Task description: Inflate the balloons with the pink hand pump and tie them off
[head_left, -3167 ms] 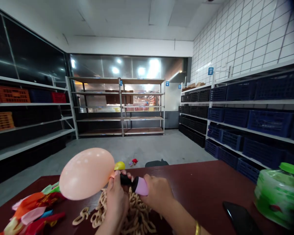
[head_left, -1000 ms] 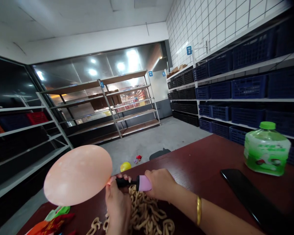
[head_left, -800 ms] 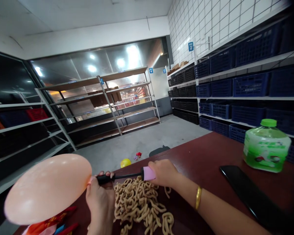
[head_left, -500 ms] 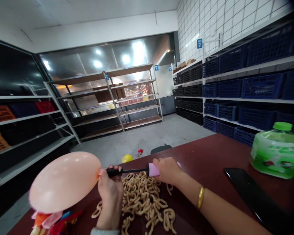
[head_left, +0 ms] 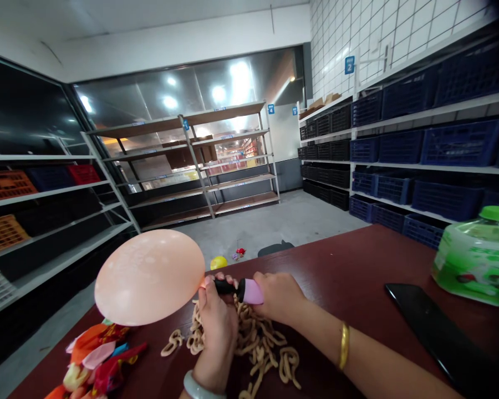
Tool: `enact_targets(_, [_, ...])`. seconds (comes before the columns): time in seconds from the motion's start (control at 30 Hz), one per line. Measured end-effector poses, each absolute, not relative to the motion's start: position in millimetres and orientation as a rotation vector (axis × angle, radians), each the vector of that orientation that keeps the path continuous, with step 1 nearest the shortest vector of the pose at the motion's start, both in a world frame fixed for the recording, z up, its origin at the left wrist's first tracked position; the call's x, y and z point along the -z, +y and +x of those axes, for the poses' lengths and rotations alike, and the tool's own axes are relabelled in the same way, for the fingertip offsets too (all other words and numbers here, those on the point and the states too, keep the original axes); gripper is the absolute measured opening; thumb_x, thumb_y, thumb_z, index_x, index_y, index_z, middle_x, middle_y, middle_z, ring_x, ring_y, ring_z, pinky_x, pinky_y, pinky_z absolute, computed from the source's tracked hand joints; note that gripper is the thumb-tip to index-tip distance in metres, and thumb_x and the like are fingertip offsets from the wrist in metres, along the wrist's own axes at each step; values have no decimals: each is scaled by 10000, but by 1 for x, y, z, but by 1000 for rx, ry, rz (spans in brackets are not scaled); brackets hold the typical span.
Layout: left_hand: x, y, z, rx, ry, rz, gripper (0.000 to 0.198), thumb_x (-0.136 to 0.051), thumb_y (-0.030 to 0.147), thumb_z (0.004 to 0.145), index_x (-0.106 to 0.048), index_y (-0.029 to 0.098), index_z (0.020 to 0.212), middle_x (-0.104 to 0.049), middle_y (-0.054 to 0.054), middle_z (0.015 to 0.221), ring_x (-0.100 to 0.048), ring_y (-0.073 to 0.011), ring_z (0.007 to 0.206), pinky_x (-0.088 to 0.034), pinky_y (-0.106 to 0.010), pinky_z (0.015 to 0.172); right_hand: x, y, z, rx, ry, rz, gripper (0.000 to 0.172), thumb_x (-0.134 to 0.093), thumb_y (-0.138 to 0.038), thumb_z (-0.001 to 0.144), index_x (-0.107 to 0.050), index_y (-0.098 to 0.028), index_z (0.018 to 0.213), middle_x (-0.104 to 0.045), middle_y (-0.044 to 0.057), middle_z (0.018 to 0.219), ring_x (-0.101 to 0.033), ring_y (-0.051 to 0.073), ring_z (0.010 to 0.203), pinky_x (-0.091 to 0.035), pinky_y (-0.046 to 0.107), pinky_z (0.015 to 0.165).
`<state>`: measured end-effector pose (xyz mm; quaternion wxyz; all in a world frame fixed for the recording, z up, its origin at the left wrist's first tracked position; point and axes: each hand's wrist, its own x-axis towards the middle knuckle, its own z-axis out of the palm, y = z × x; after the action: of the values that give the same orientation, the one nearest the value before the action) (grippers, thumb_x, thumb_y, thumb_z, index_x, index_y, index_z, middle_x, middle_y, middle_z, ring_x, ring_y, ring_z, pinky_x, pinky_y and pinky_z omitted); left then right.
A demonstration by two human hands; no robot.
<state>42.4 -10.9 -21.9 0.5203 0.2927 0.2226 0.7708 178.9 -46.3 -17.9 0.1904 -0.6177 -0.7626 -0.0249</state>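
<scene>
A peach-coloured balloon (head_left: pixel 149 277), swollen with air, sits on the nozzle end of a hand balloon pump (head_left: pixel 253 291). My left hand (head_left: pixel 217 318) is closed round the pump's black end and pinches the balloon's neck there. The pump's pink body is gripped by my right hand (head_left: pixel 281 296), and its shaft is pushed in, so the black and pink parts lie close together. Below my hands is a heap of tan, loop-shaped pieces (head_left: pixel 266 343) on the dark red table (head_left: pixel 349 266). Uninflated balloons (head_left: pixel 100 354) of several colours lie in a pile at the left.
A green-capped bottle of green liquid (head_left: pixel 476 260) and a black phone-like slab (head_left: pixel 424 321) are on the table's right side. Beyond it, a yellow balloon (head_left: pixel 218 262) and small red items (head_left: pixel 240 252) lie on the floor. Shelves with blue crates (head_left: pixel 461 144) line the right wall.
My left hand and the balloon have moved right, towards my right hand. The pump's long black shaft, visible before, has slid in. The view has shifted slightly.
</scene>
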Motion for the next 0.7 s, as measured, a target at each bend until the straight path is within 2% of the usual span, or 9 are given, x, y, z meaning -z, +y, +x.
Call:
enact_targets(0.23, [-1, 13, -7, -2003, 544, 615, 186, -635, 206, 747, -464, 190, 819, -534, 21, 741, -554, -141, 643, -469, -314, 612, 19, -29, 202, 134, -2224, -1785, 395, -557, -536, 811, -548, -212, 1037, -689, 88, 977, -668, 263, 894, -444, 333, 727])
enact_targets(0.43, [5, 25, -24, -2055, 531, 561, 199, -630, 245, 765, -457, 196, 850, -539, 22, 753, -568, -140, 643, -469, -321, 623, 29, -20, 224, 237, -2256, -1785, 433, -528, -603, 832, -526, -213, 1020, -682, 87, 998, -657, 269, 917, -424, 335, 729])
enact_targets(0.7, [23, 17, 14, -2000, 531, 554, 208, -622, 299, 803, -447, 197, 851, -531, 22, 754, -563, -125, 630, -463, -297, 619, 28, -30, 205, 200, -2277, -1831, 375, -581, -494, 815, -516, -207, 1048, -687, 93, 973, -669, 273, 877, -426, 335, 708])
